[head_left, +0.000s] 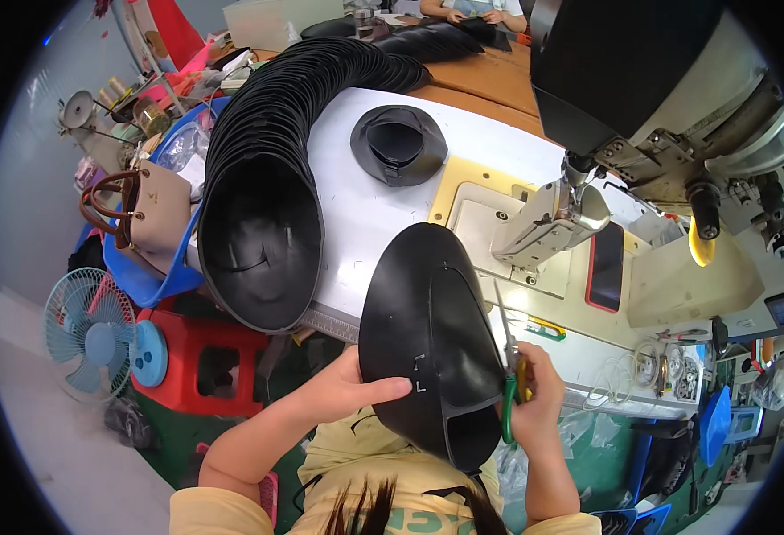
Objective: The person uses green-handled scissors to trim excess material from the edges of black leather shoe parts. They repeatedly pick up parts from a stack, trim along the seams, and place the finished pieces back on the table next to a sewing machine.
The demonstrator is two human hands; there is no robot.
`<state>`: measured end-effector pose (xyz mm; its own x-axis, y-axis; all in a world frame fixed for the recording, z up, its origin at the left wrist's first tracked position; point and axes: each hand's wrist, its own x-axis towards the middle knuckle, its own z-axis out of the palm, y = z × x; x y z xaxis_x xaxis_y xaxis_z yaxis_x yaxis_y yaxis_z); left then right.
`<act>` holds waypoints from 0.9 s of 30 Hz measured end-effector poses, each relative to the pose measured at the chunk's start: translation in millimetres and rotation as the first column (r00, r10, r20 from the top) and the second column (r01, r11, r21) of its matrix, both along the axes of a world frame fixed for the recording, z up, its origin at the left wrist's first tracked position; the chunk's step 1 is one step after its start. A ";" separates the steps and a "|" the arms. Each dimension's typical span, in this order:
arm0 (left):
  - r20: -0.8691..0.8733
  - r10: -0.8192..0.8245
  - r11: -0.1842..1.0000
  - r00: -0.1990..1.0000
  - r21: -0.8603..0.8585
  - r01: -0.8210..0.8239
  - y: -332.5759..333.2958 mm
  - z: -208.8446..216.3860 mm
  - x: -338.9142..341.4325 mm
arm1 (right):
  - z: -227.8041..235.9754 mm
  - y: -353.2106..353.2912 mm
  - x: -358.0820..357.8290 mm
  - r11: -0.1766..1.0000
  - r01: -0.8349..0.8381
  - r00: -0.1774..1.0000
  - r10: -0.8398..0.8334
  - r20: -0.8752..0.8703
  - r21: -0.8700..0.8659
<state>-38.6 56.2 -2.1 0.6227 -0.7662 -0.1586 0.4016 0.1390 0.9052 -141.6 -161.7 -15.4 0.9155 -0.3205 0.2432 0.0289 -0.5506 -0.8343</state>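
**Black leather piece held between two hands at the sewing table**

The left hand (356, 392) presses its thumb flat on one black leather shoe upper (427, 343), which lies just right of it, long axis running near-to-far. The right hand (534, 397) is closed around one green-handled pair of snips (509, 374), blades pointing away (toward the sewing machine (557, 218)).

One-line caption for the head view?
Left hand steadies a black leather piece while right hand holds green-handled scissors.
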 end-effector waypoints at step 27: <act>0.205 0.227 0.972 0.952 -0.110 -0.208 -28.0 -17.9 1.7 | -9.8 -14.6 -47.5 0.826 -0.175 0.868 0.387 -0.312 0.536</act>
